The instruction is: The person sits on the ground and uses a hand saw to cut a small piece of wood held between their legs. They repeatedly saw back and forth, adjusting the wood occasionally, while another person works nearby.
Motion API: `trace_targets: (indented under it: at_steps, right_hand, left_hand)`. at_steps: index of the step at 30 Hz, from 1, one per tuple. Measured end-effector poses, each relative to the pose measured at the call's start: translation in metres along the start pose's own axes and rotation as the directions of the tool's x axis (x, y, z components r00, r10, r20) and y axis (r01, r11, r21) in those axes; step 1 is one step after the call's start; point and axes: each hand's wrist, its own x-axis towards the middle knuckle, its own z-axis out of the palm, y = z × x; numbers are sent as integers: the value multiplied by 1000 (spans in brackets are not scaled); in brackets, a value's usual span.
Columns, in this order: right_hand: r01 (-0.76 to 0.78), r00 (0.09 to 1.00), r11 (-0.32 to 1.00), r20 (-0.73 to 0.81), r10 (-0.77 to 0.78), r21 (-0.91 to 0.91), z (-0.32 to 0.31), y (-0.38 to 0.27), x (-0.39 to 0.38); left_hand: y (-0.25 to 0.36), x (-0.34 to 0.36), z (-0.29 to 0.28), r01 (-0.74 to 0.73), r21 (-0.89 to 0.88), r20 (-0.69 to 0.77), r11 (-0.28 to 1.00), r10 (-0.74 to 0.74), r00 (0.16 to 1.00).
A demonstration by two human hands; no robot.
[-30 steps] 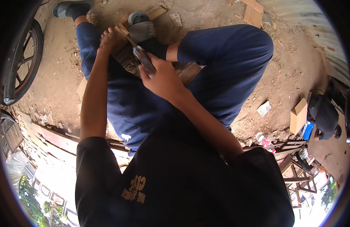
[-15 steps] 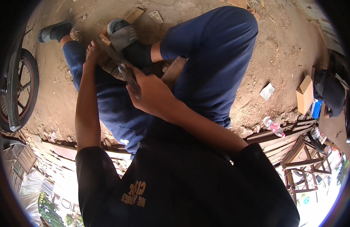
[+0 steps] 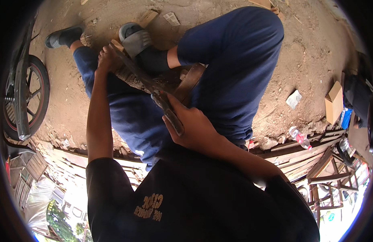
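My right hand (image 3: pixel 194 125) is closed round the handle of a machete (image 3: pixel 140 72), a long dark blade that slants up and left across my lap. My left hand (image 3: pixel 108 58) is closed by the blade's far end, on a pale piece of wood (image 3: pixel 117 45); most of that piece is hidden by my fingers and the blade. Beyond the blade, my grey sandal (image 3: pixel 136 42) rests on the dirt. Between my legs lies a brown wooden block (image 3: pixel 191 82), partly covered by my trousers.
A motorcycle wheel (image 3: pixel 44 97) stands at the left. To the right on the dirt ground (image 3: pixel 299 52) are a crumpled wrapper (image 3: pixel 293 99), a plastic bottle (image 3: pixel 300 138) and an open cardboard box (image 3: pixel 334 103). A wooden frame (image 3: pixel 331 178) stands lower right, and another person in dark clothes (image 3: pixel 357 97) sits far right.
My right hand has drawn the machete back toward my body, down and to the right. My left hand stays by the piece of wood. The whole view has shifted slightly.
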Motion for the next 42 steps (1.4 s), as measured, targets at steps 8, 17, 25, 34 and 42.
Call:
trace_targets:
  at_steps: [8,17,25,34,42]
  right_hand:
    - [-13,998,999,57,15,-46,47,17,78]
    - [8,994,998,106,-1,-66,46,21,96]
    - [71,994,997,84,-70,-3,29,16,12]
    - [164,985,986,41,-166,33,23,28,35]
    - [-37,979,999,202,35,9,57,10,114]
  left_hand:
    - [0,5,6,-11,-15,14,1000,11,1000]
    - [7,-3,9,-27,-39,-78,999,24,997]
    - [5,-9,7,-1,-39,-71,999,-1,997]
    - [12,-12,-3,0,-88,-76,996,-7,997]
    - [2,-3,5,-42,-136,29,990,46,999]
